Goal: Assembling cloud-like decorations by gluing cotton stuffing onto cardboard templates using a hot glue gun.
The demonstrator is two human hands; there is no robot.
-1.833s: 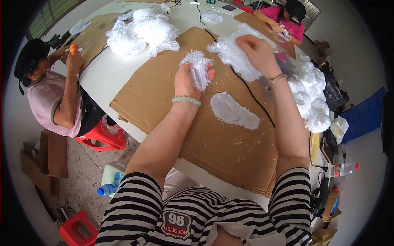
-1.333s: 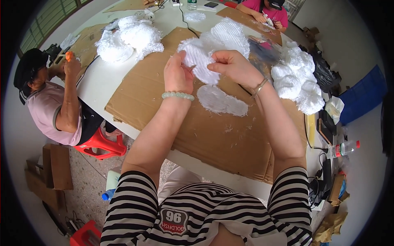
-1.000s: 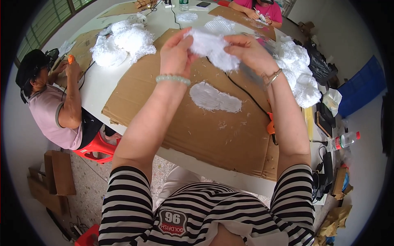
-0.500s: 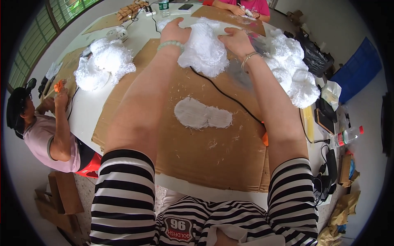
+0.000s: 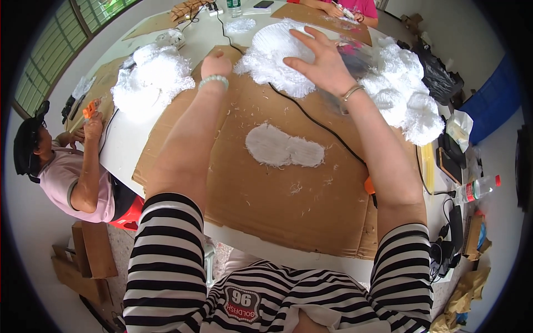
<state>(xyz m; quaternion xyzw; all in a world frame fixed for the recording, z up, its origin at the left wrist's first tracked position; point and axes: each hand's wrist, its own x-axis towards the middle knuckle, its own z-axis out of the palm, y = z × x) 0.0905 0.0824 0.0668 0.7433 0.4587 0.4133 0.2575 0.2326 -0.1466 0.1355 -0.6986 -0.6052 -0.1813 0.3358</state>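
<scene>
Fingers spread, my right hand (image 5: 322,64) reaches over the right side of a pile of white frayed fabric pieces (image 5: 272,55) at the far end of the cardboard. Just left of that pile, my left hand (image 5: 216,65) is curled closed, apart from the fabric. Its fingertips face away, so I cannot see whether anything is in them. Nearer me on the cardboard (image 5: 266,205) lies a flat white fabric piece (image 5: 285,145), narrowed at its middle, with fuzzy edges. A black cord (image 5: 316,125) runs beside it to an orange object (image 5: 370,186), partly hidden by my right forearm.
White fabric heaps stand at left (image 5: 150,77) and right (image 5: 400,89). A person at left holds an orange glue gun (image 5: 90,109); another person's hands (image 5: 347,12) work across the table. A clear bottle (image 5: 477,188) lies at the right edge. Loose threads (image 5: 297,188) litter the cardboard.
My left hand has come off the fabric pile, moving left and nearer, and curled closed. My right hand has spread its fingers over the pile. The view has shifted slightly.
</scene>
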